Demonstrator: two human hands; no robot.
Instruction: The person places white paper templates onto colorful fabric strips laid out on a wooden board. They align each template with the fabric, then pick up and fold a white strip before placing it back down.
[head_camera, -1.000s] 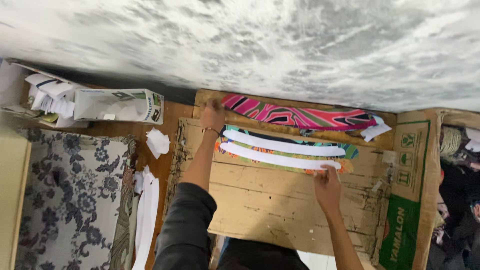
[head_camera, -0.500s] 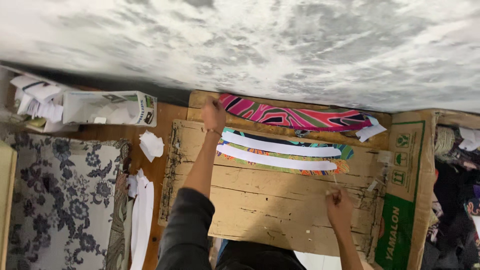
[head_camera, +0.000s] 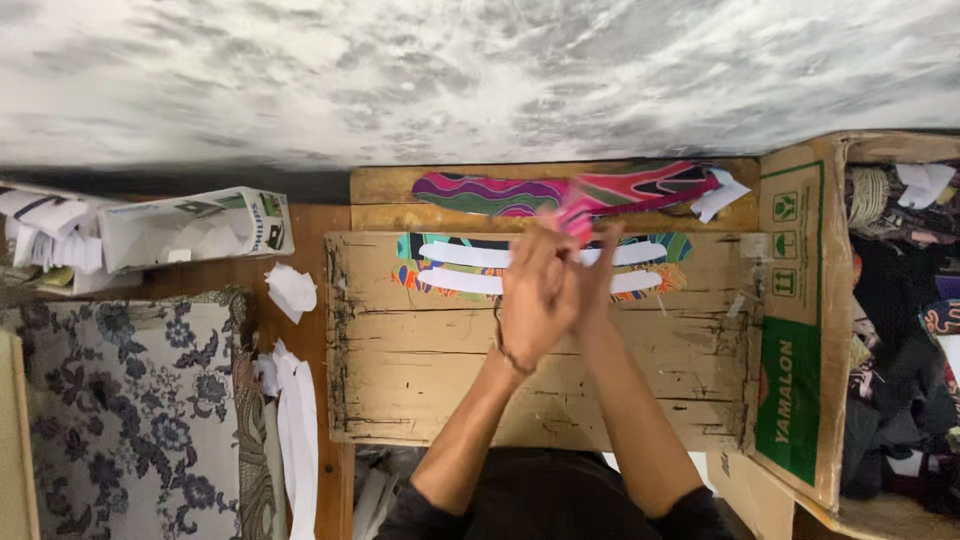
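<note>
Two white strips (head_camera: 470, 268) lie flat, parallel, across a colourful patterned piece (head_camera: 425, 262).

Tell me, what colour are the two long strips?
White strips, seen in the head view.

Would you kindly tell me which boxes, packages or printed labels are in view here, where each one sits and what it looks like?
Cardboard box: right of the wooden board, open, brown, with a green printed panel and small green symbols on its flap.
White carton: far left, lying on its side, oblong, white with dark printing at its end.
No screens or signs show.
</note>
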